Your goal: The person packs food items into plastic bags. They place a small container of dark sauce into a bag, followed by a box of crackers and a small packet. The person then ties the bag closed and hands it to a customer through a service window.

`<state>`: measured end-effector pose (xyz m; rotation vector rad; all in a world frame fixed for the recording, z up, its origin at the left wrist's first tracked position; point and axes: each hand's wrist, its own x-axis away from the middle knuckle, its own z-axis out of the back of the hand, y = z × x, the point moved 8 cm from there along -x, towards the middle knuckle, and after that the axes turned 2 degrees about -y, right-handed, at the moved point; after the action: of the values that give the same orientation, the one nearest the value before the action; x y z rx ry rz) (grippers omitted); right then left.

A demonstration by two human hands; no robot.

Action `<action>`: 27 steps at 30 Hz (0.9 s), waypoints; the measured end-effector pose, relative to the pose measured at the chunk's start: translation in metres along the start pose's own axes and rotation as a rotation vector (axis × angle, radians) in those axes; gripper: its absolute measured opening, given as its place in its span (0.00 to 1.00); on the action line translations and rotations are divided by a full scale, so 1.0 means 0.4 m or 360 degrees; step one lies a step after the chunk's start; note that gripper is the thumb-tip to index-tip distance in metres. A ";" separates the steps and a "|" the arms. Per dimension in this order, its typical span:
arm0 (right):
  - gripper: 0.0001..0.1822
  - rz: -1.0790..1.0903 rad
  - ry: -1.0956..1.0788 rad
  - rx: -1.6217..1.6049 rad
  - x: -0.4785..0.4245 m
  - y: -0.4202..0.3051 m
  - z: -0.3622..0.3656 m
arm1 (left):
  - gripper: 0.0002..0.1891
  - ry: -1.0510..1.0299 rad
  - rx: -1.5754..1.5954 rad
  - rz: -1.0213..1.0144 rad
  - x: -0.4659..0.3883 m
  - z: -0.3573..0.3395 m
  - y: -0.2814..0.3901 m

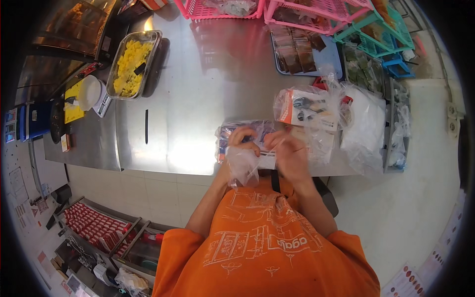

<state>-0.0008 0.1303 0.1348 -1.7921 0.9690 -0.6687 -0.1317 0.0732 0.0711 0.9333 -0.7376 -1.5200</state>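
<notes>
A small clear plastic bag (243,167) hangs in front of my orange shirt, below the fingers of my left hand (241,141). Those fingers are curled around its upper part. Close by on the right, my right hand (293,157) has its fingers bent inward and pinches thin clear film at the bag's top. The bag's contents are too blurred to tell. Under both hands, at the near edge of the steel table (167,148), lies a purple printed box (227,137) in clear wrapping, partly covered by the hands.
Right of my hands are an orange-and-white printed box (311,107) and white plastic bags (363,122). A blue tray (336,63) holds brown sachets (297,52). Pink baskets (222,16) stand at the back. At left are a clear tub of yellow food (131,68) and a scale (102,102).
</notes>
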 end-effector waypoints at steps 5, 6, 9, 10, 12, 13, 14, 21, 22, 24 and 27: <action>0.03 -0.0294 0.0601 -0.0104 0.001 0.073 0.081 | 0.05 -0.0035 0.1081 0.0632 0.039 -0.039 -0.101; 0.03 -0.0322 0.0640 -0.0183 0.002 0.094 0.079 | 0.05 0.0004 0.1261 0.0792 0.038 -0.041 -0.092; 0.05 -0.0462 0.0609 -0.0247 0.032 0.162 0.069 | 0.12 0.0073 0.1188 0.0850 0.006 -0.010 -0.030; 0.05 -0.0510 0.0571 0.0015 0.041 0.157 0.064 | 0.14 0.0099 0.1069 0.0777 0.003 0.004 -0.020; 0.05 -0.0425 0.0479 0.0560 0.043 0.139 0.060 | 0.14 0.0156 0.0896 0.0545 0.031 -0.011 -0.055; 0.05 -0.0384 0.0445 0.0840 0.045 0.128 0.062 | 0.13 0.0116 0.0608 0.0343 0.028 -0.011 -0.044; 0.05 -0.0395 0.0457 0.0847 0.050 0.124 0.065 | 0.13 0.0075 0.0322 0.0138 0.028 -0.009 -0.033; 0.06 -0.0127 0.0408 0.1168 0.041 0.022 0.055 | 0.07 0.0167 -0.0034 -0.0043 0.057 -0.010 -0.017; 0.06 0.0016 0.0415 0.1231 0.025 0.006 0.054 | 0.06 0.0285 0.0128 0.0083 0.078 -0.011 -0.046; 0.06 0.0001 0.0438 0.1097 -0.025 0.042 0.083 | 0.06 0.0421 0.0167 0.0228 0.093 -0.020 -0.073; 0.08 0.0002 0.0040 0.1234 -0.121 0.079 0.037 | 0.06 0.0303 -0.0762 0.0036 -0.020 0.053 0.143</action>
<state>-0.0253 0.1710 0.0989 -1.0960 0.5980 -0.9128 -0.1221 0.0714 0.1319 0.6890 -0.2277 -1.4735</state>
